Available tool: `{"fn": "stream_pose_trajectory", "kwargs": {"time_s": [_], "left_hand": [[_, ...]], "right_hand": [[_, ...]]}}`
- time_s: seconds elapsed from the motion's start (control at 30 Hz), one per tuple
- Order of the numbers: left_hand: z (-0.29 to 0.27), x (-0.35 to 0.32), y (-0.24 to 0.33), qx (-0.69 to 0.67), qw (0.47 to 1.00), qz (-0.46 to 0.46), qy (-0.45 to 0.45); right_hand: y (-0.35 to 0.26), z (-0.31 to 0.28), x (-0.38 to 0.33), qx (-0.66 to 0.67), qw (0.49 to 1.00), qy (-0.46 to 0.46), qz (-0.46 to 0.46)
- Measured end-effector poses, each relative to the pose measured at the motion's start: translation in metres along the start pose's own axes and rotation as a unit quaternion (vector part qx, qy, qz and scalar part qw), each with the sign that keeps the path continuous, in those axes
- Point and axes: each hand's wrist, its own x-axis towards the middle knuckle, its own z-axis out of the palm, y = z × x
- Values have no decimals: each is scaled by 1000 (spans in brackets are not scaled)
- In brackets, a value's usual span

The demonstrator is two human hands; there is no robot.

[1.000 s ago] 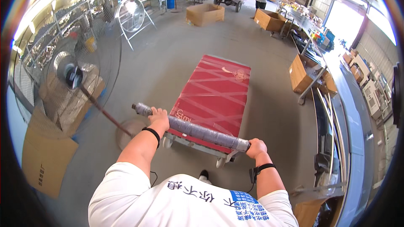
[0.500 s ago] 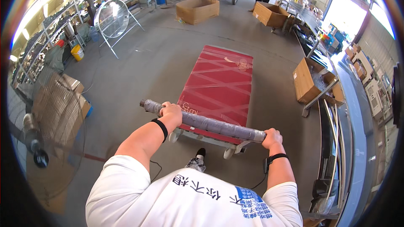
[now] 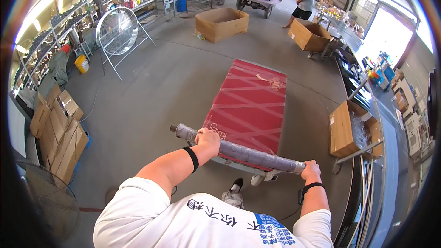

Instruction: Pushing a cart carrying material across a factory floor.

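Observation:
Both hands grip the wrapped push handle [image 3: 250, 153] of a wheeled cart. My left hand [image 3: 208, 140] is closed around it near its left end, whose dark tip sticks out past the hand. My right hand [image 3: 311, 170] is wrapped round the right end. In front of the handle the cart carries a large flat red box [image 3: 250, 108] with crossing strips of tape on top. A white caster [image 3: 256, 180] shows below the handle. Dark bands circle both wrists.
Ahead stand an open cardboard box [image 3: 222, 25] and another carton [image 3: 308, 36] on wheels, with a person [image 3: 303, 7] beside it. A large floor fan [image 3: 117, 32] is at left, near a yellow bucket [image 3: 81, 64] and folded cardboard [image 3: 59, 138]. An open carton [image 3: 344, 128] and a long bench line the right.
I have moved forward with the cart, and the fan and cartons stand nearer. In the picture, the cart and both hands have shifted right and down. Both hands keep their grip.

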Motion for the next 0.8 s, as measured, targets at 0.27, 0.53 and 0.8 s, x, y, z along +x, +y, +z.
{"fn": "stream_pose_trajectory", "kwargs": {"time_s": [0.27,0.53,0.8], "left_hand": [[-127,189,27,-1,1000,-10,4],[-247,365,50,-23,1000,-14,3],[-343,565,55,1,1000,22,-3]], "right_hand": [[-28,-104,211,12,999,28,-14],[-65,-200,401,50,997,53,16],[-103,-277,603,64,992,104,21]]}}
